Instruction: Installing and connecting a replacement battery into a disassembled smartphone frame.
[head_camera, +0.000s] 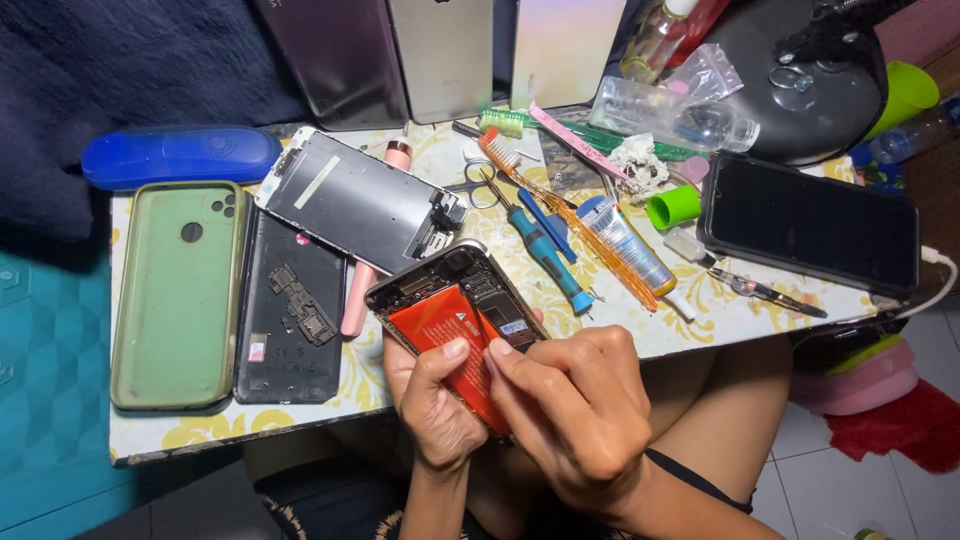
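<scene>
Small patterned table (300, 415), green phone case (170, 300), black phone (810, 222), blue screwdriver (545, 255), toothbrush (500, 150)

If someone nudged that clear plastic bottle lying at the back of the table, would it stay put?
Probably not. The clear plastic bottle lies on its side, so it would likely roll. It looks nearly empty, hence light. The lamp base beside it might stop it.

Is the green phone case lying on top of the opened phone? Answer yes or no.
No: the green phone case lies on the table at the far left, while both hands hold the opened phone apart from it.
</scene>
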